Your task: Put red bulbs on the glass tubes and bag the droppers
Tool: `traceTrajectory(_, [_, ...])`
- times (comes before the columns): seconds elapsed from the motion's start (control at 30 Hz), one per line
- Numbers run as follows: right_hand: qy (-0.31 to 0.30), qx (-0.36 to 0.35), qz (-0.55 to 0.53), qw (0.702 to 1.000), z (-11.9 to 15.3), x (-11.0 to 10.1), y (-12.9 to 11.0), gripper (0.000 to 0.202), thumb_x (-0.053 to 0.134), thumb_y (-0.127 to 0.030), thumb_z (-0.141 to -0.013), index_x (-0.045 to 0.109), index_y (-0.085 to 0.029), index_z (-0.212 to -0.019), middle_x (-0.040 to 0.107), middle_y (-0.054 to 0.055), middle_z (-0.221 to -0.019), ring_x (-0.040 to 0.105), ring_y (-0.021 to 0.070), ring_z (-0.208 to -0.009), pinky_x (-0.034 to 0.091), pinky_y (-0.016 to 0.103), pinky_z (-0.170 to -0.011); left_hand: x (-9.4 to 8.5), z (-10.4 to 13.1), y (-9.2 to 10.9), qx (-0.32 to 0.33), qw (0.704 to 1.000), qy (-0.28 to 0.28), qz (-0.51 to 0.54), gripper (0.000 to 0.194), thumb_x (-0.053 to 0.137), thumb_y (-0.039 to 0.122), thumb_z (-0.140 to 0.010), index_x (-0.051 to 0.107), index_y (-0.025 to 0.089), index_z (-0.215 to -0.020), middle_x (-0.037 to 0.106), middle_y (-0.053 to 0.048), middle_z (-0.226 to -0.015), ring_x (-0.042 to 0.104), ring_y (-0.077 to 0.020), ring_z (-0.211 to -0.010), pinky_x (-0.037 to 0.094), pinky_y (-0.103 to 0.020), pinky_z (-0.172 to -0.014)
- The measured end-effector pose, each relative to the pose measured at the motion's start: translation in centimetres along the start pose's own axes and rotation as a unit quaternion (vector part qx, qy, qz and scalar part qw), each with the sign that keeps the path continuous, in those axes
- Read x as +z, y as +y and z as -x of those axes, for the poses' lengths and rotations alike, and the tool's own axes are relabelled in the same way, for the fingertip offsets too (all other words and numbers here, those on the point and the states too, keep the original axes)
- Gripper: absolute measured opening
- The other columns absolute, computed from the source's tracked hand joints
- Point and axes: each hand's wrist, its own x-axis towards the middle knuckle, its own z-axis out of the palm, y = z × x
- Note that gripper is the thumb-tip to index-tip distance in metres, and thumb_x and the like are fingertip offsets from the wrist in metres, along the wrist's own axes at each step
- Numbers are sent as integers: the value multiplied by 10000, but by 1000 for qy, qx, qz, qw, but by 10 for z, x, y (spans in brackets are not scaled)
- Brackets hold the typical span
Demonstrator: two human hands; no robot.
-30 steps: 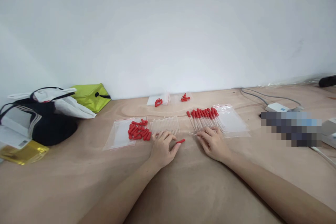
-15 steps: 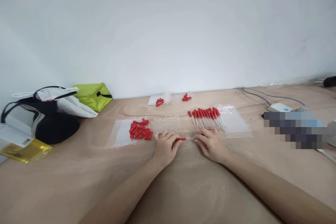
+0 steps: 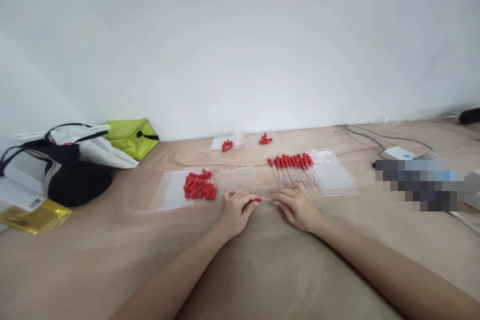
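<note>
Between its fingertips my left hand [image 3: 237, 212] pinches a red rubber dropper bulb [image 3: 257, 200]. My right hand [image 3: 297, 208] is closed on a thin clear glass dropper tube [image 3: 266, 199], whose end meets the bulb's mouth; how deep it sits inside is hidden. Loose red bulbs [image 3: 199, 185] lie in a pile left of my left hand, partly on a clear zip bag [image 3: 172, 192]. Bare glass tubes [image 3: 236, 179] lie in a row just beyond that hand. Past my right hand, several droppers [image 3: 290, 162] with red bulbs fitted lie side by side.
Another zip bag [image 3: 335, 172] lies at the right. Small bulb groups [image 3: 265, 139] lie near the wall. At the left are a black cap [image 3: 80, 180], a lime-green bag [image 3: 131, 137] and a yellow packet [image 3: 37, 215]. A white adapter [image 3: 399, 153] with grey cables sits at the right.
My right hand has moved slightly left, closer to my left hand. Less of the red bulb shows beyond my left fingertips. The view has shifted a little.
</note>
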Motion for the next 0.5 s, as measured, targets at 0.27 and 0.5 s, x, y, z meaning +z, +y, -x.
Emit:
traceTrajectory(0.27, [-27, -31, -30, 999, -4, -3, 3, 263, 365, -186, -877, 621, -224, -924, 642, 16, -769, 543, 118, -694, 255, 326, -758, -3, 2, 1, 19, 999, -21, 21, 159, 489, 235, -822, 623, 222, -736, 672, 17, -754, 584, -145, -736, 227, -374, -841])
traceTrajectory(0.5, [-19, -56, 28, 998, -6, -3, 2, 266, 369, -149, -852, 624, -216, -886, 614, 7, -700, 513, 119, -680, 225, 313, -710, -1, 3, 0, 47, 999, -20, -9, 188, 491, 267, -821, 635, 228, -707, 662, 27, -689, 585, -137, -692, 241, -371, -831])
